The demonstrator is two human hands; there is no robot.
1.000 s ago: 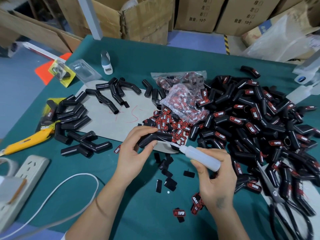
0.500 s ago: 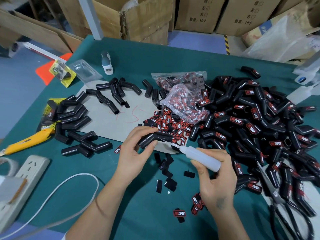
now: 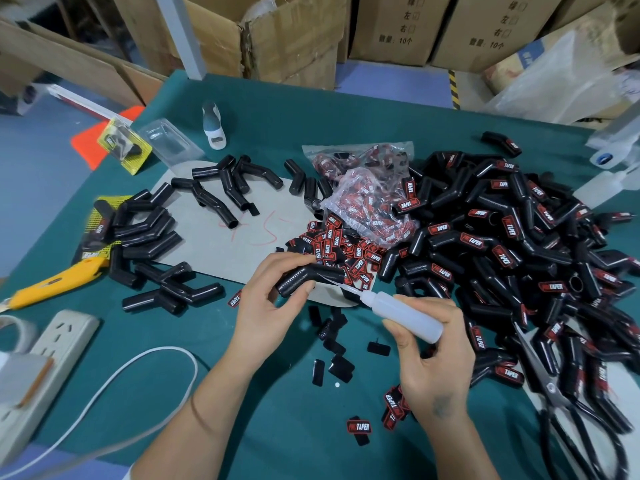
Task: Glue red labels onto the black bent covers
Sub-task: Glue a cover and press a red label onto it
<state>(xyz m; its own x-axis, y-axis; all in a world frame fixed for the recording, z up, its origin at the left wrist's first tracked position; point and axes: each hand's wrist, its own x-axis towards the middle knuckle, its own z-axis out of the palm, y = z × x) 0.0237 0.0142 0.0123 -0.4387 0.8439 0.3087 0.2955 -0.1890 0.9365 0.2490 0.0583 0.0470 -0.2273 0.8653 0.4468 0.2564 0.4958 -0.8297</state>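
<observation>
— Left hand (image 3: 273, 306)?
— It grips a black bent cover (image 3: 311, 277) over the table (image 3: 346, 126), fingers curled round it. Right hand (image 3: 433, 358) holds a white glue bottle (image 3: 405, 315), nozzle touching the cover.
— Any writing?
— Red labels (image 3: 358, 427) read "TAPER"; same on the covers piled (image 3: 502, 244) at right. Boxes (image 3: 398, 26) behind show "10个"
</observation>
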